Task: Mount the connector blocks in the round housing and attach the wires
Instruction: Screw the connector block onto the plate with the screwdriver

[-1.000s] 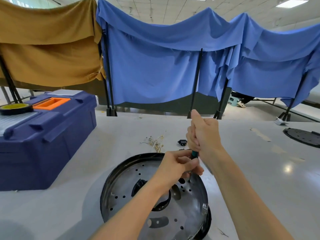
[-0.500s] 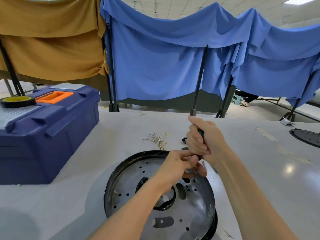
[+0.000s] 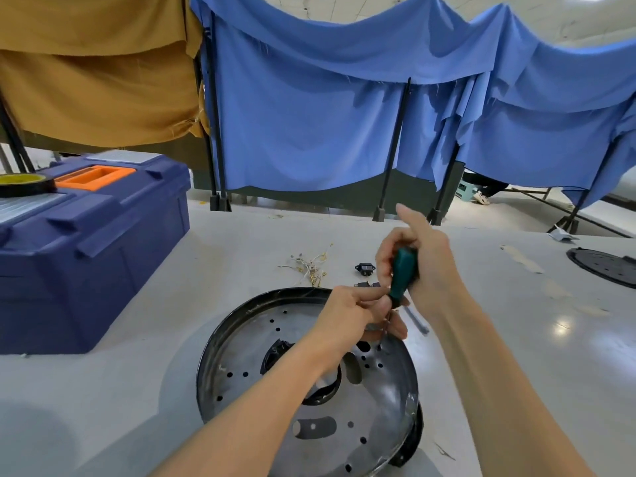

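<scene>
While the right grip (image 3: 431, 267) curls round the screwdriver (image 3: 402, 274), the left grip (image 3: 351, 315) pinches its shaft. The housing (image 3: 247, 342) lies just beneath both, on the worktop (image 3: 137, 390).

A pale grey, glossy table (image 3: 137, 390) fills the lower half of the frame. At its left edge stands a navy blue plastic toolbox (image 3: 86, 270). In the lower centre lies a round black metal housing (image 3: 241, 352) with a perforated silvery floor. Just above it, mid-frame, lies a loose tangle of thin pale wires (image 3: 311, 266) with brass terminals. To their right are two small black connector blocks (image 3: 364, 268), one below the other. A second dark round disc (image 3: 605, 268) lies at the right edge, with a scrap of white paper (image 3: 559, 234) above it.
</scene>
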Motion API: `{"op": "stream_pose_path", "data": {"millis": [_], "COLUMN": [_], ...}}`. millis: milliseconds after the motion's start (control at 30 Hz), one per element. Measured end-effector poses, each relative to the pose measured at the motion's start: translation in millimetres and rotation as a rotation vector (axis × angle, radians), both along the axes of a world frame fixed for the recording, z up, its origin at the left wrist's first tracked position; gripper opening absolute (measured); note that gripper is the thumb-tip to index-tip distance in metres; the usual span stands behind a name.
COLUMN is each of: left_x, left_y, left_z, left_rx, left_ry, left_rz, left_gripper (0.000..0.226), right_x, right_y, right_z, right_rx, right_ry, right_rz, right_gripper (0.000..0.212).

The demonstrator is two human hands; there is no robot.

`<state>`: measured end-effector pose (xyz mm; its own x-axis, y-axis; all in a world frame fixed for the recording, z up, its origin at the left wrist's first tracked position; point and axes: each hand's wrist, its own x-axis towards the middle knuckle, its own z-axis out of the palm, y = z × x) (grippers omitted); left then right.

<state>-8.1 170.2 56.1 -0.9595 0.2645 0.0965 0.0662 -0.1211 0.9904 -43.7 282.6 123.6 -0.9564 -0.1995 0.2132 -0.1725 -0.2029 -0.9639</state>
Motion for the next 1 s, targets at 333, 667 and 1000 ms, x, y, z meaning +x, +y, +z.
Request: {"op": "stream_pose_path", "data": {"millis": [333, 667, 1000], "left_x": [-3, 8, 3], "left_y": [-4, -2, -36], "left_z": [-4, 3, -2], "left_rx": [0.033, -0.018, -1.099], "left_ry": [-0.027, -0.015, 0.329], "left_rz": [-0.001, 0.085, 0.382], "left_gripper": [0.024, 0.020, 0.015], "right_x": [-4, 20, -4], "right_y": [-22, -29, 54], "right_z": [-12, -18, 20], "right_rx": [-0.048, -0.051, 0.428], "right_ry": [0.191, 0.281, 0.097], "right_rz": [-0.339, -0.842, -0.274], "right_gripper": [0.068, 0.070, 0.049]}}
